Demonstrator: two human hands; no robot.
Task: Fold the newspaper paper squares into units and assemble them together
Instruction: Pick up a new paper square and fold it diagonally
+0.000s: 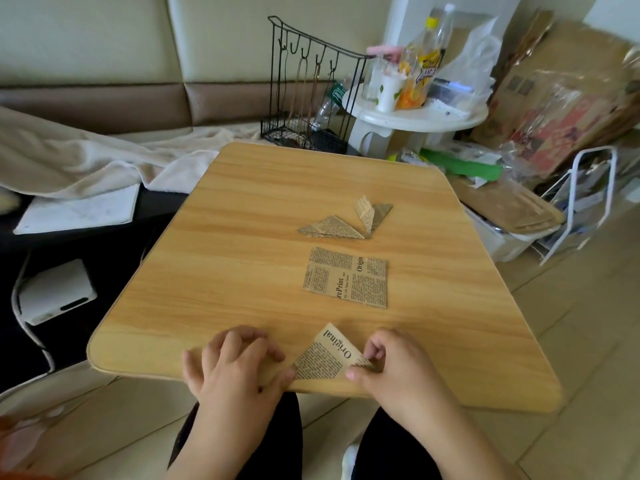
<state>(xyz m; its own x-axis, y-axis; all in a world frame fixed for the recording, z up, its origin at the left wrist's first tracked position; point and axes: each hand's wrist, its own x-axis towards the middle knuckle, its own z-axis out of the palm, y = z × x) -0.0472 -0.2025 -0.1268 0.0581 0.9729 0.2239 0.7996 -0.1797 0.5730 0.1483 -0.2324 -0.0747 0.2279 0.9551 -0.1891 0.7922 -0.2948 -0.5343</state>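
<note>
Both hands work near table's point(242, 188) front edge: left hand point(239, 362) curled, thumb pinning folded triangle point(327, 355); right hand point(391, 362) pinches its corner to crease | just beyond, flat newspaper square point(346, 277) waits | farther, two finished units point(346, 221) parked clear, bare wood either side
</note>
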